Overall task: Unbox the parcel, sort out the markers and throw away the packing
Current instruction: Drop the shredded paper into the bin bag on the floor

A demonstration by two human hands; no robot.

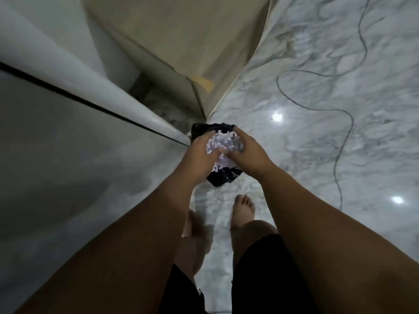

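Cupping wad of shredded packing (pixel 223 141) betw. left hand (pixel 199 152) and right hand (pixel 247 150), grip curled round it from both sides, prob. to stop shreds spilling. Held over black bag (pixel 221 179) on floor (pixel 317 109), evidently for disposal. No markers in view.

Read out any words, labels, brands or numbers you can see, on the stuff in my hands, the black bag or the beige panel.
No text can be read anywhere in this view.
shredded paper, held by the left hand and right hand: pale blurred scraps, no letters legible.
black bag beneath it: no label shows.
tape patch on the beige panel: blank.
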